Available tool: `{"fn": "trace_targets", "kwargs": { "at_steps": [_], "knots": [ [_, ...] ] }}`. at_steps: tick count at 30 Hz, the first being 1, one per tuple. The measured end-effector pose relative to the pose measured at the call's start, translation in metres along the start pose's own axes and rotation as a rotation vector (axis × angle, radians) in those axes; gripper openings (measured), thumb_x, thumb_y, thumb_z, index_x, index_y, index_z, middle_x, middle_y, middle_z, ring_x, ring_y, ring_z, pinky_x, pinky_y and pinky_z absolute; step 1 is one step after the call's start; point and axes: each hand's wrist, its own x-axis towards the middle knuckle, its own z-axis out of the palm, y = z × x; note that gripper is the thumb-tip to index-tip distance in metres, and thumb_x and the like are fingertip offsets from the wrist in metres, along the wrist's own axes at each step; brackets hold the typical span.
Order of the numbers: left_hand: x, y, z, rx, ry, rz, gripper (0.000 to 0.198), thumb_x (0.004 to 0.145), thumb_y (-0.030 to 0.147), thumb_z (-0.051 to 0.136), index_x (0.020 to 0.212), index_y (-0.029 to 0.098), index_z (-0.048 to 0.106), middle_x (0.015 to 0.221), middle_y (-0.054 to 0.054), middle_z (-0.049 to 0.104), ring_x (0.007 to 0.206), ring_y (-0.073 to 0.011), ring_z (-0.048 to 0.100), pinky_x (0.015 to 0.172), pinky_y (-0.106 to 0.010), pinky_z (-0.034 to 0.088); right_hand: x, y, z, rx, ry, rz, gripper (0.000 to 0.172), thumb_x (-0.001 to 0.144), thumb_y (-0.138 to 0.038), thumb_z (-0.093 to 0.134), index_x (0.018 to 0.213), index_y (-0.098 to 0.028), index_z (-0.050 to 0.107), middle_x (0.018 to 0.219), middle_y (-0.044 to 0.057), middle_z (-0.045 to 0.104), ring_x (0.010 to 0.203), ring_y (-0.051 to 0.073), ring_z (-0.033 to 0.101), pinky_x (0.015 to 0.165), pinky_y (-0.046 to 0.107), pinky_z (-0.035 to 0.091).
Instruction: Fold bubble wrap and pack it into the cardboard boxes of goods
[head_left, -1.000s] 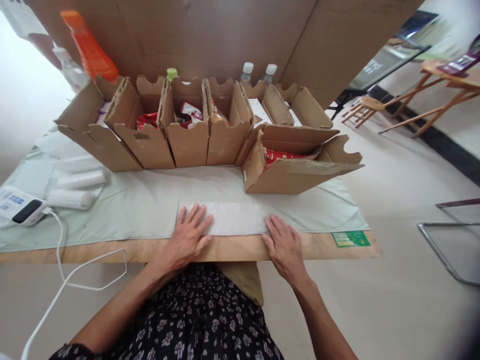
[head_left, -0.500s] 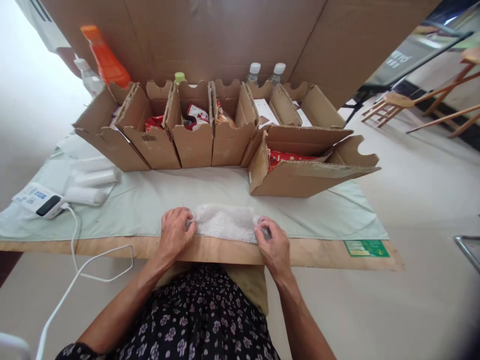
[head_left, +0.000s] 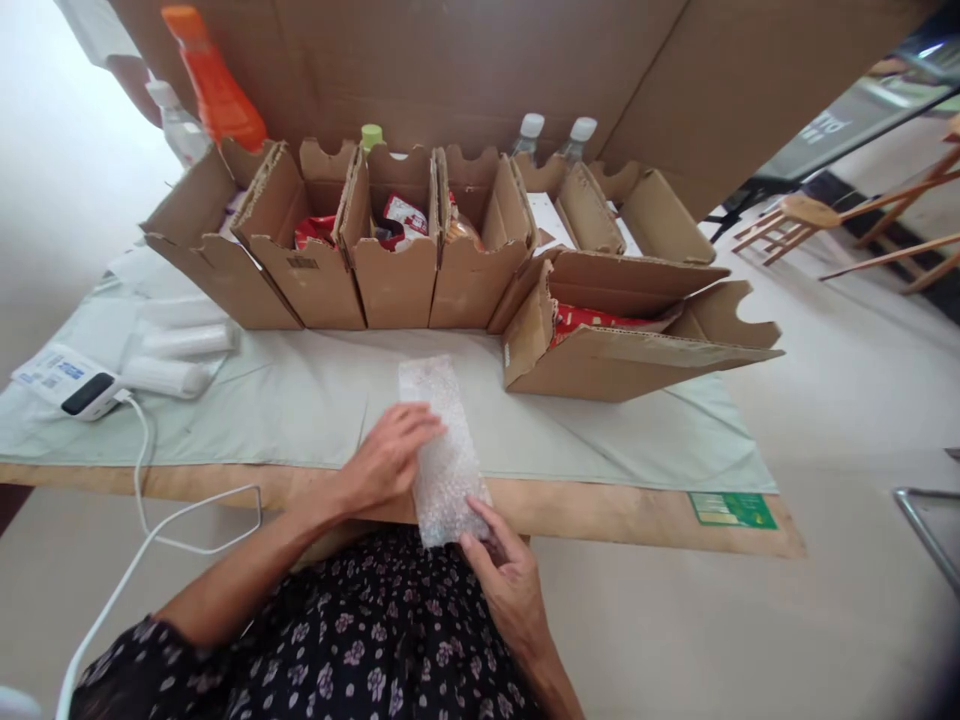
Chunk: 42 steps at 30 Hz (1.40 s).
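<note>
A flat, clear strip of bubble wrap (head_left: 448, 455) lies lengthwise away from me, its near end reaching past the table's front edge. My right hand (head_left: 506, 580) pinches its lower right corner between thumb and fingers. Over the left long side, my left hand (head_left: 394, 455) has its fingers stretched out, slightly blurred, the tips at the wrap's surface. Whether anything is inside the wrap I cannot tell.
Several open cardboard bins (head_left: 397, 280) with packets stand in a row behind, and another bin (head_left: 630, 350) sits crosswise at right. At left lie white rolls (head_left: 187, 340) and a power bank (head_left: 91, 395) with a white cable (head_left: 142, 450). Bottles (head_left: 217, 100) stand behind.
The bubble wrap has turned from lying crosswise to pointing away from me. My right hand has moved down and left with its corner; my left hand has let go of its end and moved right.
</note>
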Motion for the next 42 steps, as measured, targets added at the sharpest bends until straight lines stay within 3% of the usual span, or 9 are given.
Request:
{"fn": "trace_targets", "kwargs": {
  "at_steps": [6, 11, 13, 18, 22, 29, 35, 38, 42],
  "knots": [
    [-0.068, 0.033, -0.001, -0.251, -0.209, -0.026, 0.097, 0.068, 0.003, 0.05, 0.161, 0.024, 0.032, 0.166, -0.011, 0.042, 0.157, -0.0284, 0.032, 0.126, -0.056, 0.036, 0.021, -0.019, 0.001, 0.072, -0.014, 0.119, 0.038, 0.093, -0.044, 0.069, 0.124, -0.023, 0.075, 0.101, 0.007, 0.08, 0.08, 0.02, 0.075, 0.079, 0.035, 0.065],
    [-0.041, 0.029, 0.016, -0.327, 0.072, -0.335, 0.042, 0.092, 0.02, 0.053, 0.133, 0.019, 0.062, 0.118, -0.011, 0.075, 0.109, -0.0236, 0.07, 0.098, -0.042, 0.058, 0.036, -0.025, 0.009, 0.216, -0.098, -0.034, 0.051, 0.097, -0.034, 0.066, 0.147, -0.028, 0.056, 0.126, 0.011, 0.075, 0.105, 0.023, 0.076, 0.086, 0.036, 0.065],
    [-0.023, 0.02, 0.02, -0.335, 0.134, -0.49, 0.029, 0.095, 0.022, 0.051, 0.117, 0.018, 0.069, 0.089, -0.004, 0.074, 0.081, -0.0184, 0.069, 0.078, -0.033, 0.057, 0.039, -0.024, 0.007, 0.16, -0.08, -0.149, 0.06, 0.098, -0.028, 0.062, 0.155, -0.03, 0.044, 0.135, 0.013, 0.07, 0.112, 0.024, 0.074, 0.084, 0.037, 0.065],
    [0.003, -0.001, 0.021, -0.239, 0.145, -0.615, 0.05, 0.088, 0.02, 0.058, 0.137, 0.017, 0.058, 0.069, 0.006, 0.064, 0.063, -0.0142, 0.059, 0.066, -0.027, 0.045, 0.051, -0.02, -0.005, -0.323, -0.026, -0.431, 0.041, 0.099, -0.019, 0.056, 0.138, -0.027, 0.063, 0.132, 0.011, 0.072, 0.121, 0.025, 0.069, 0.102, 0.045, 0.06],
    [0.0, -0.006, 0.023, -0.183, 0.124, -0.609, 0.06, 0.088, 0.021, 0.057, 0.148, 0.015, 0.048, 0.07, 0.006, 0.063, 0.062, -0.0146, 0.058, 0.066, -0.027, 0.046, 0.077, -0.016, -0.008, -0.645, -0.105, -0.676, 0.046, 0.098, -0.014, 0.052, 0.141, -0.026, 0.062, 0.137, 0.009, 0.07, 0.137, 0.028, 0.058, 0.107, 0.05, 0.054],
    [-0.012, -0.003, 0.027, 0.081, 0.168, -0.578, 0.068, 0.089, 0.02, 0.059, 0.154, 0.018, 0.04, 0.095, -0.004, 0.071, 0.085, -0.0203, 0.068, 0.079, -0.033, 0.055, 0.111, -0.006, 0.006, -0.925, -0.298, -0.764, 0.041, 0.095, -0.008, 0.051, 0.127, -0.024, 0.071, 0.141, 0.011, 0.068, 0.145, 0.031, 0.051, 0.102, 0.049, 0.05],
    [-0.037, 0.014, 0.018, 0.203, 0.293, -0.216, 0.052, 0.09, 0.031, 0.068, 0.139, 0.018, 0.057, 0.143, -0.018, 0.059, 0.133, -0.0342, 0.055, 0.109, -0.051, 0.049, 0.114, -0.011, 0.006, -0.833, -0.292, -0.767, 0.035, 0.099, -0.009, 0.051, 0.12, -0.025, 0.074, 0.128, 0.007, 0.075, 0.134, 0.027, 0.06, 0.102, 0.046, 0.048],
    [-0.045, 0.017, 0.019, 0.146, 0.23, -0.126, 0.034, 0.094, 0.02, 0.061, 0.128, 0.018, 0.065, 0.124, -0.014, 0.072, 0.121, -0.0308, 0.062, 0.104, -0.051, 0.051, 0.112, -0.018, 0.002, -0.741, -0.317, -0.711, 0.034, 0.101, -0.015, 0.05, 0.121, -0.026, 0.075, 0.117, 0.007, 0.079, 0.124, 0.025, 0.066, 0.101, 0.045, 0.05],
    [-0.043, 0.011, 0.025, 0.02, 0.234, -0.224, 0.03, 0.095, 0.013, 0.052, 0.116, 0.02, 0.072, 0.097, -0.008, 0.077, 0.09, -0.0225, 0.068, 0.089, -0.042, 0.056, 0.108, -0.026, -0.002, -0.671, -0.327, -0.639, 0.03, 0.102, -0.02, 0.051, 0.117, -0.027, 0.076, 0.105, 0.005, 0.081, 0.101, 0.021, 0.073, 0.092, 0.04, 0.054]
  ]
}}
